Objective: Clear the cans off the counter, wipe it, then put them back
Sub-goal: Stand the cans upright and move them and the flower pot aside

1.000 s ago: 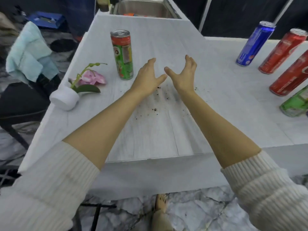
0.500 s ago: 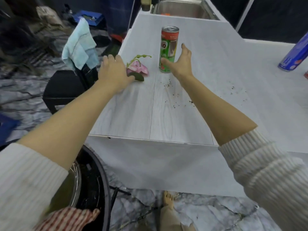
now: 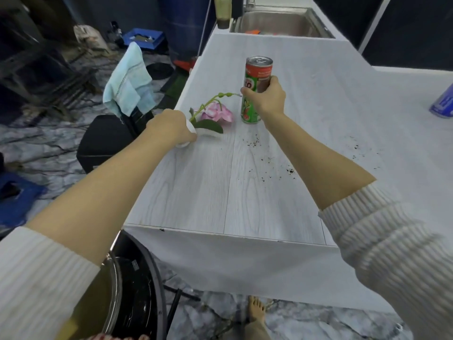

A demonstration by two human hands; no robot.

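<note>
A green and red can [image 3: 255, 77] stands upright on the white counter [image 3: 318, 114], and my right hand [image 3: 267, 96] is wrapped around its middle. Just left of it sits a small white pot [image 3: 208, 133] holding a pink flower [image 3: 217, 114]. My left hand [image 3: 171, 127] grips that pot from the left side and hides most of it. A blue can [image 3: 443, 104] shows at the right edge. Dark crumbs [image 3: 269, 158] are scattered over the counter in front of the green can.
A light blue cloth [image 3: 130, 82] hangs over a black chair [image 3: 105, 141] left of the counter. A steel sink [image 3: 279, 23] lies at the counter's far end. A black bin with a metal bowl [image 3: 130, 290] stands below my left arm.
The view has swung left. My right hand went from open beside the green can to closed around it. My left hand reached the flower pot and closed on it.
</note>
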